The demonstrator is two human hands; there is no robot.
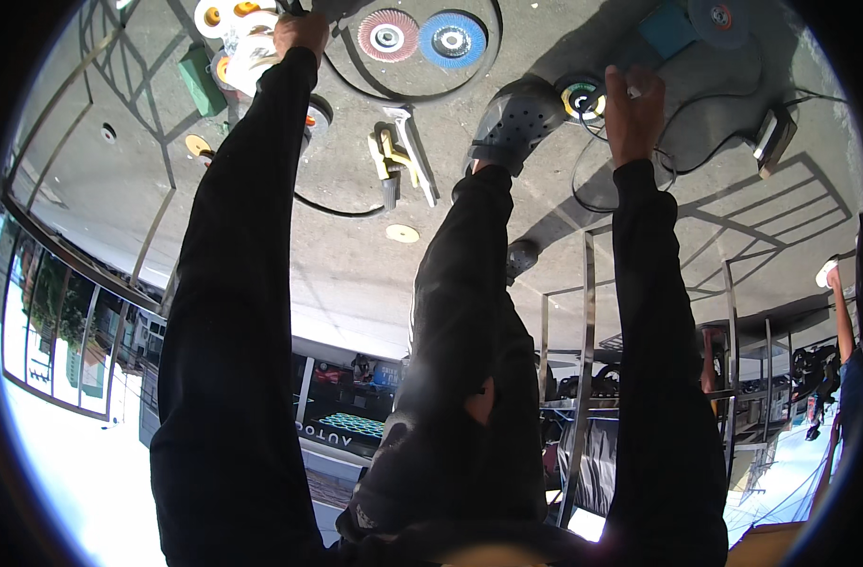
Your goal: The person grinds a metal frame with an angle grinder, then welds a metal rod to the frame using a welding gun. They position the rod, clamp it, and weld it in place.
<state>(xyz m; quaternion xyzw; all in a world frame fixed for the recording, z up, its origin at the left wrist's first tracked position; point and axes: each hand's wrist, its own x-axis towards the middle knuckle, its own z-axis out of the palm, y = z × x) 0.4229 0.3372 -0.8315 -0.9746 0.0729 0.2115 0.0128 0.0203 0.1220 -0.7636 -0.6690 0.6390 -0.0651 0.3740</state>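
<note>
My left hand [302, 36] is at the top edge, its fingers closed round something dark that the frame's edge mostly hides. Just left of it lie white and orange discs in clear plastic wrap [252, 52]. My right hand [634, 118] is held with its fingers curled above the concrete floor; what they grip, if anything, is too small to make out. Beside its fingertips is a round disc with a green and yellow face [581, 98], with thin black cable [682, 113] looping around. Between my hands lie a pink flap disc [388, 36] and a blue flap disc [453, 40].
My grey clog [518, 123] stands between the hands. Nearby are a yellow-and-grey clamp-like tool [386, 156], a small yellow disc [403, 233] and a green box [201, 81]. A dark block [776, 137] lies right, metal frames [587, 312] behind me. Another person's leg [842, 317] shows far right.
</note>
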